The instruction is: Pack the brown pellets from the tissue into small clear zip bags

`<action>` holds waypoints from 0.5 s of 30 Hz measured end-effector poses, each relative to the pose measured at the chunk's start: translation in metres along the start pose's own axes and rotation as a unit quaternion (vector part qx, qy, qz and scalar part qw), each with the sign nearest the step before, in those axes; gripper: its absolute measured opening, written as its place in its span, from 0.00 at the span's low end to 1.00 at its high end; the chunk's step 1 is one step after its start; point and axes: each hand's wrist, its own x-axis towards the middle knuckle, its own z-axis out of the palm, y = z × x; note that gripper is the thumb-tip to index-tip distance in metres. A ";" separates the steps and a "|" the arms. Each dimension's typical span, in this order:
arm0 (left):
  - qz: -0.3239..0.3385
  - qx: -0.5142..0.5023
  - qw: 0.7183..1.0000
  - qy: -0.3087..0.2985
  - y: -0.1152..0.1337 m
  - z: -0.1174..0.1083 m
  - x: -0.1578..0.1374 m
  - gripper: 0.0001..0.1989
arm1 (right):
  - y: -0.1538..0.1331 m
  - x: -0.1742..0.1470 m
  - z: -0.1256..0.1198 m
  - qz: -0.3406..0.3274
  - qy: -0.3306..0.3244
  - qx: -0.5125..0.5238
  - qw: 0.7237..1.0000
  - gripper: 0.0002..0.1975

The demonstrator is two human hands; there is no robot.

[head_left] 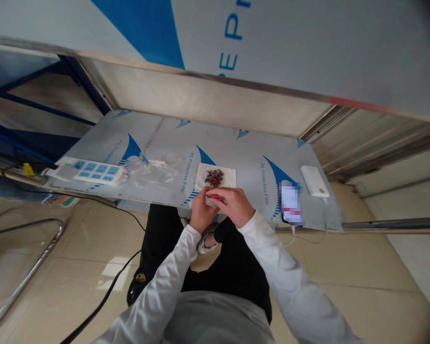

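The small metal pieces (214, 178) lie heaped on a white sheet (230, 177), just beyond my fingertips. My left hand (202, 210) and right hand (234, 204) meet at the sheet's near edge, fingers curled together; I cannot tell whether they pinch anything. A knuckle catching that sheet could scatter the heap over the smooth tabletop (222, 145); being so near the front edge, loose pieces might roll off. Clear plastic bags (155, 174) lie to my left.
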 end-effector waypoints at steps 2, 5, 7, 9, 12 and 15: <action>-0.007 -0.002 1.000 0.014 -0.005 -0.004 -0.002 0.09 | 0.019 0.002 -0.004 0.034 0.058 0.011 0.998 0.08; -0.018 -0.007 0.999 0.034 -0.014 -0.012 -0.004 0.10 | 0.064 0.011 -0.004 0.136 0.099 -0.061 0.984 0.08; -0.027 -0.002 0.999 0.043 -0.018 -0.017 -0.004 0.10 | 0.094 0.018 0.003 0.169 0.082 -0.099 0.977 0.09; -0.030 0.003 0.998 0.046 -0.019 -0.020 -0.005 0.10 | 0.115 0.025 0.012 0.174 0.070 -0.116 0.975 0.11; -0.031 0.005 0.998 0.049 -0.020 -0.023 -0.006 0.11 | 0.127 0.033 0.026 0.164 0.064 -0.136 0.975 0.11; -0.035 0.005 0.998 0.049 -0.021 -0.025 -0.007 0.10 | 0.125 0.035 0.038 0.145 0.054 -0.146 0.977 0.11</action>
